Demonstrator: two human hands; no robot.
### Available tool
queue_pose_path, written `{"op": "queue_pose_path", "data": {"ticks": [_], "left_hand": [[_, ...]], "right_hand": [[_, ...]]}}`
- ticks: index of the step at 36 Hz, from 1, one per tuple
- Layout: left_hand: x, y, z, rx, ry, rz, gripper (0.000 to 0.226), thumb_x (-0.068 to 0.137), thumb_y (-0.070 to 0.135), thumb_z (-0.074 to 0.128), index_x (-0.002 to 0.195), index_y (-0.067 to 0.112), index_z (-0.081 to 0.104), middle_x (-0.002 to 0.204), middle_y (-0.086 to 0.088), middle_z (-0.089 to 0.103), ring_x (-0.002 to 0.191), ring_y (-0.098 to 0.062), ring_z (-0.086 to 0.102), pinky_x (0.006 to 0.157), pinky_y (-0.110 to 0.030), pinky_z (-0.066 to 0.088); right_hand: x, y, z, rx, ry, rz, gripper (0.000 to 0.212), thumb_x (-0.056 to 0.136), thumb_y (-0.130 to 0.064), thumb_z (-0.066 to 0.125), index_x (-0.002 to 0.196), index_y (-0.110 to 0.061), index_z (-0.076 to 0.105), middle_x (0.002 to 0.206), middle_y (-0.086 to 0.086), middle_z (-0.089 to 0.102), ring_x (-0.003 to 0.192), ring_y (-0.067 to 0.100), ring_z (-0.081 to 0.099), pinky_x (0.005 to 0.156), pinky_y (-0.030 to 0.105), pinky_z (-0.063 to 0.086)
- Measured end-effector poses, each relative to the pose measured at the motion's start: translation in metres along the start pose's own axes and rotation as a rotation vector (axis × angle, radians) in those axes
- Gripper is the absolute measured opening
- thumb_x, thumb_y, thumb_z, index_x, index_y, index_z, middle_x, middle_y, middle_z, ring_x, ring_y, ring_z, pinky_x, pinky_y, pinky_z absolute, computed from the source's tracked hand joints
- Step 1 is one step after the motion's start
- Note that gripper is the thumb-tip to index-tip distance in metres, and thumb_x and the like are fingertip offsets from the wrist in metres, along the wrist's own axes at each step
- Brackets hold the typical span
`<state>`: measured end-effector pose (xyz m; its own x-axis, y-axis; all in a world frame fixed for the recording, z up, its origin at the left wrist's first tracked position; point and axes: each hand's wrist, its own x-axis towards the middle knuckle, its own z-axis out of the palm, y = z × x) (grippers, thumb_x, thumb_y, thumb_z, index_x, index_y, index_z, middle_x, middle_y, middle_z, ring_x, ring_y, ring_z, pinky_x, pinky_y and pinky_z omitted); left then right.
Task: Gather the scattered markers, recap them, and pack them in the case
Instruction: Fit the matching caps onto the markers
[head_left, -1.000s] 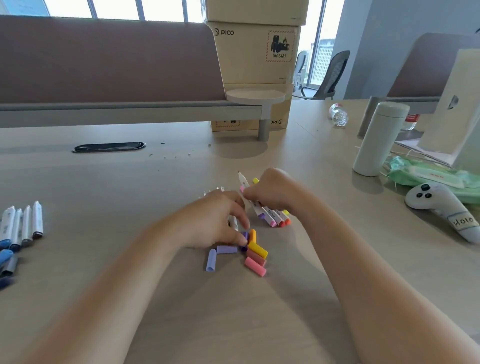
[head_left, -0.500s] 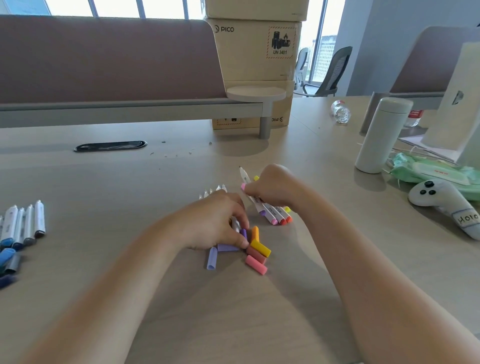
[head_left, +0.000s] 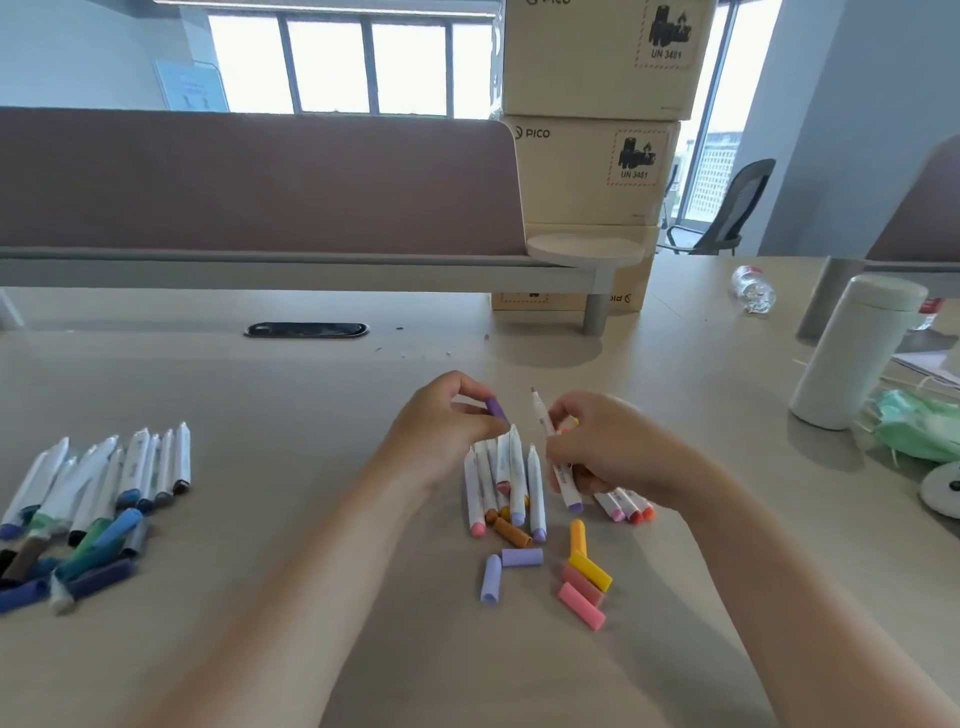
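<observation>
My left hand (head_left: 441, 431) is raised above the desk and pinches a purple cap (head_left: 496, 409). My right hand (head_left: 597, 452) holds an uncapped white marker (head_left: 553, 452) with a purple end, its tip pointing up, a short gap from the cap. Below the hands lies a bunch of white markers (head_left: 506, 483) with uncapped tips. Loose caps lie in front of them: purple ones (head_left: 506, 566), a brown one (head_left: 511, 532), and yellow and pink ones (head_left: 584, 577). More markers (head_left: 626, 506) lie under my right hand. No case is in view.
A second group of markers and blue and dark caps (head_left: 88, 509) lies at the left of the desk. A white bottle (head_left: 852, 353) and a green pack (head_left: 919, 431) stand at the right. Stacked cardboard boxes (head_left: 592, 166) and a brown divider (head_left: 260, 182) close off the back.
My left hand has lifted off the pile of caps with a purple cap in it. My right hand has raised one marker from its group. The head camera has tilted up.
</observation>
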<state>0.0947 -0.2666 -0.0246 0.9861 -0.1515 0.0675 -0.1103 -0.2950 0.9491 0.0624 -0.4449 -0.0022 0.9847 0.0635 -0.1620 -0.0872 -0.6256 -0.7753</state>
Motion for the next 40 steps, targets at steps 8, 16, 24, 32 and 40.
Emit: {"op": "queue_pose_path", "data": {"ticks": [8, 16, 24, 32, 40], "left_hand": [[0.005, -0.004, -0.002, -0.293, 0.07, -0.103, 0.022, 0.078, 0.005, 0.071, 0.097, 0.016, 0.068, 0.1, -0.018, 0.072, 0.067, -0.017, 0.049, 0.057, -0.028, 0.038], [0.006, -0.004, -0.001, -0.401, 0.04, -0.111, 0.02, 0.086, -0.003, 0.062, 0.104, 0.006, 0.064, 0.095, -0.021, 0.073, 0.07, -0.02, 0.046, 0.056, -0.027, 0.036], [0.005, -0.005, 0.003, -0.331, 0.027, -0.062, 0.015, 0.086, 0.001, 0.063, 0.099, 0.007, 0.064, 0.087, -0.012, 0.075, 0.065, -0.015, 0.05, 0.058, -0.028, 0.037], [0.004, -0.004, 0.009, -0.295, 0.069, 0.011, 0.007, 0.088, 0.004, 0.061, 0.091, 0.009, 0.064, 0.086, -0.008, 0.076, 0.066, -0.016, 0.052, 0.063, -0.031, 0.04], [0.001, 0.001, 0.007, 0.035, 0.048, 0.057, 0.034, 0.092, 0.023, 0.06, 0.124, 0.032, 0.062, 0.103, 0.004, 0.068, 0.087, -0.011, 0.064, 0.081, -0.031, 0.051]], "right_hand": [[-0.009, -0.007, 0.005, -0.046, -0.129, -0.082, 0.011, 0.091, -0.014, 0.054, 0.1, -0.013, 0.06, 0.06, 0.003, 0.062, 0.042, 0.01, 0.049, 0.044, 0.021, 0.04], [-0.007, -0.005, 0.007, -0.085, -0.176, -0.083, 0.012, 0.088, -0.017, 0.059, 0.1, -0.015, 0.062, 0.069, 0.007, 0.058, 0.052, 0.015, 0.049, 0.046, 0.021, 0.041], [0.001, -0.002, 0.008, -0.1, -0.11, -0.126, 0.011, 0.088, -0.023, 0.061, 0.098, -0.02, 0.063, 0.075, 0.01, 0.063, 0.056, 0.014, 0.054, 0.057, 0.028, 0.049], [0.007, 0.001, 0.012, -0.204, 0.03, -0.205, 0.012, 0.09, -0.03, 0.063, 0.096, -0.02, 0.067, 0.08, 0.006, 0.071, 0.062, 0.014, 0.06, 0.072, 0.042, 0.057], [0.012, 0.007, 0.0, -0.282, 0.18, -0.098, 0.011, 0.088, -0.036, 0.067, 0.084, -0.026, 0.066, 0.08, -0.003, 0.067, 0.069, 0.012, 0.06, 0.07, 0.028, 0.053]]}}
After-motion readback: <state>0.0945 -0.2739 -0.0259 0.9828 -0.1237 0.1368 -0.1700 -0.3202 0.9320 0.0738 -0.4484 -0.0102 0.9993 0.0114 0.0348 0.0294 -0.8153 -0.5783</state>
